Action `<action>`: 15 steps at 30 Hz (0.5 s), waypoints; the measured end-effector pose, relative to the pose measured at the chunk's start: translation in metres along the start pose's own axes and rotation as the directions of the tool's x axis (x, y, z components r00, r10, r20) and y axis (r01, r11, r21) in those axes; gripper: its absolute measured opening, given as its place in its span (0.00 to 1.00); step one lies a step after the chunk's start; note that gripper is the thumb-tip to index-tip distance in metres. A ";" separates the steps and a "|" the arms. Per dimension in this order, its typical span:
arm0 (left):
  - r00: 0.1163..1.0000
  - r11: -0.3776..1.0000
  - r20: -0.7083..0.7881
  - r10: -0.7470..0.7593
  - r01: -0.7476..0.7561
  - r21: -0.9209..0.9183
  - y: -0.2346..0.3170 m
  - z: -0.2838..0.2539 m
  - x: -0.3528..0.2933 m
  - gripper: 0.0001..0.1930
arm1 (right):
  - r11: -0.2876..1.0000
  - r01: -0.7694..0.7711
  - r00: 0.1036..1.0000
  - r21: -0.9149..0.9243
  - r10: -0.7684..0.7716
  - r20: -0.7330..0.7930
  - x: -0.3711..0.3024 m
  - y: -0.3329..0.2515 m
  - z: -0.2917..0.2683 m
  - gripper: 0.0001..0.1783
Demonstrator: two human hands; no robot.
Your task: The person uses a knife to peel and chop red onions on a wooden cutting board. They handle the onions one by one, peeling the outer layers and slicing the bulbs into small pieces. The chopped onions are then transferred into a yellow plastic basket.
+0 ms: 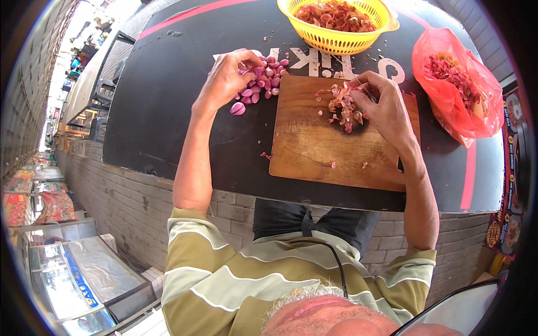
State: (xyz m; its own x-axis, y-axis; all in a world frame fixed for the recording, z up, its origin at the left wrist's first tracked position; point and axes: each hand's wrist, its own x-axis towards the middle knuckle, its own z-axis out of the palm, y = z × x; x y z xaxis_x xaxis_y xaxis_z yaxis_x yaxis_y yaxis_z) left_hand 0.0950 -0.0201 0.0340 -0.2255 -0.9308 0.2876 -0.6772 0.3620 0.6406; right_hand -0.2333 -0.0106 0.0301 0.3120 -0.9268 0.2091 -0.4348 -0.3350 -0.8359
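Curled over a pile of peeled purple shallots (273, 74) on the dark table, my left hand (226, 79) touches the pile with its fingertips. What sits between those fingers is hidden. A wooden cutting board (319, 148) lies right of the pile. Above the board's upper right part, my right hand (384, 103) pinches at a loose heap of dry shallot skins (343, 106), thumb against the bent fingers. One larger shallot (237, 108) rests at the near edge of the pile, below my left hand.
A yellow plastic colander (336, 40) full of skins stands at the far side. On the right sits an open red plastic bag (473, 120) with more skins. Something small and dark (400, 166) shows at the board's right edge. Skin scraps dot the table (162, 117).
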 end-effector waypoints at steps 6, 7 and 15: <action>1.000 0.998 -0.015 -0.001 0.002 0.055 0.009 -0.002 0.000 0.10 | 1.000 0.027 0.999 -0.011 -0.028 -0.033 0.000 -0.004 0.000 0.13; 0.999 0.997 -0.043 0.009 -0.005 0.077 0.006 -0.003 0.000 0.09 | 1.000 0.027 0.999 0.007 -0.027 -0.047 0.000 -0.003 0.000 0.12; 0.904 0.999 -0.426 -0.040 0.047 0.006 -0.008 -0.009 0.004 0.06 | 0.989 0.064 0.994 -0.131 -0.075 -0.081 -0.003 -0.013 -0.008 0.13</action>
State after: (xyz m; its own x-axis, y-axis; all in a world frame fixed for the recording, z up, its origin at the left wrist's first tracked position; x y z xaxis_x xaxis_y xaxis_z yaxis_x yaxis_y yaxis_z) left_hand 0.1059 -0.0261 0.0364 0.1214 -0.8343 0.5377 -0.6915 0.3176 0.6488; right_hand -0.2349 -0.0051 0.0444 0.2741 -0.9097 0.3118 -0.5210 -0.4130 -0.7470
